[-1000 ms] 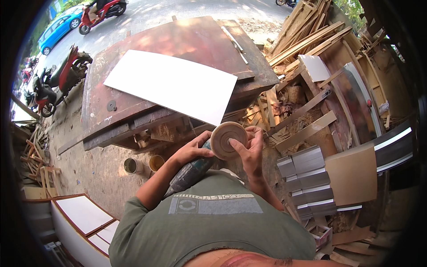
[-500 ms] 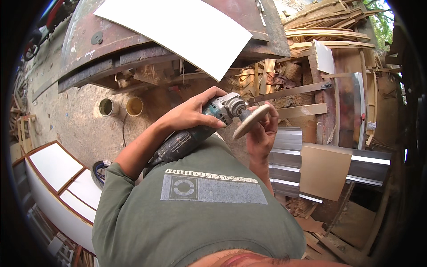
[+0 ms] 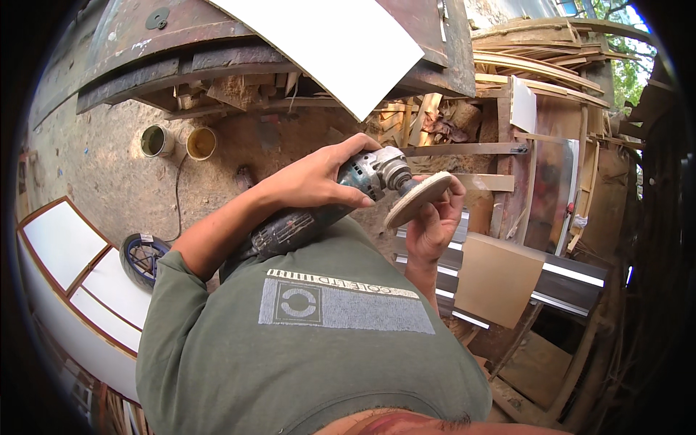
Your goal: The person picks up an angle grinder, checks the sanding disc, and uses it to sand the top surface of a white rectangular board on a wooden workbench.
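Observation:
My left hand (image 3: 319, 174) is wrapped round the front of an angle grinder (image 3: 290, 228), near its metal gear head. The tool's dark body lies back along my left forearm and rests against my shirt. On its spindle sits a round, pale disc pad (image 3: 419, 200), tilted with its face to the lower right. The fingers of my right hand (image 3: 429, 230) are closed on the pad's right edge, with the thumb against its face; some fingertips are hidden behind it.
A dark workbench (image 3: 210, 61) ahead carries a white board (image 3: 341, 43). Two buckets (image 3: 201, 143) stand on the floor at left, near a small wheel (image 3: 141, 255) and a white framed panel (image 3: 61, 243). Wood strips (image 3: 536, 58) and a brown board (image 3: 500, 279) lie at right.
The view has shifted, so the bench and floor items sit differently in it. The disc pad has turned and tilted a little, with my right hand still on its edge. My left hand keeps its grip.

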`<state>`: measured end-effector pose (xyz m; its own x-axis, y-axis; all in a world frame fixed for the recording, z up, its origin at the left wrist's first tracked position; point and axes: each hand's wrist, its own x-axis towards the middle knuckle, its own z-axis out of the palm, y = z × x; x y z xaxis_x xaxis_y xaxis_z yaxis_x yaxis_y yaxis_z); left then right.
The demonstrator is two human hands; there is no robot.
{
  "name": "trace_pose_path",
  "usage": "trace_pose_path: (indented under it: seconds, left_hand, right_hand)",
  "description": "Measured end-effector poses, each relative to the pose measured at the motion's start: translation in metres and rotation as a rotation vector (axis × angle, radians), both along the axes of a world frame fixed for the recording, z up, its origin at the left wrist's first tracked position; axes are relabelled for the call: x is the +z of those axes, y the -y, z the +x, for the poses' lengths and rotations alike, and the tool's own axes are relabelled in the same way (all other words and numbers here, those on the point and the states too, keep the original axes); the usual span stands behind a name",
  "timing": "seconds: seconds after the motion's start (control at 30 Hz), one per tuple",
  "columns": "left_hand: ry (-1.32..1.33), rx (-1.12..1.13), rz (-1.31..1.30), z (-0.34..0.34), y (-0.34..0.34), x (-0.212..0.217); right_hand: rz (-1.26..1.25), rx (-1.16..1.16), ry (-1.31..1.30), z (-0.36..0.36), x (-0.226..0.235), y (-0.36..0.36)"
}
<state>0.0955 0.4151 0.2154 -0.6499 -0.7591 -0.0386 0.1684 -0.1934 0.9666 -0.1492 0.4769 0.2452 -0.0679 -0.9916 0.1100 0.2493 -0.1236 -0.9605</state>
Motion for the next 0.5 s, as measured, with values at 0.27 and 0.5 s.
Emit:
trace_pose_path:
  seconds: [0.27,0.5]
  left_hand:
    - [-0.017,-0.017,0.054,0.005,0.007,-0.001]
    - [-0.011,-0.007,0.081,0.002,0.008,-0.016]
  right_hand:
    - [0.055,-0.148,-0.166,0.031,0.025,0.005]
    - [0.039,-0.141,-0.307,0.015,0.008,0.011]
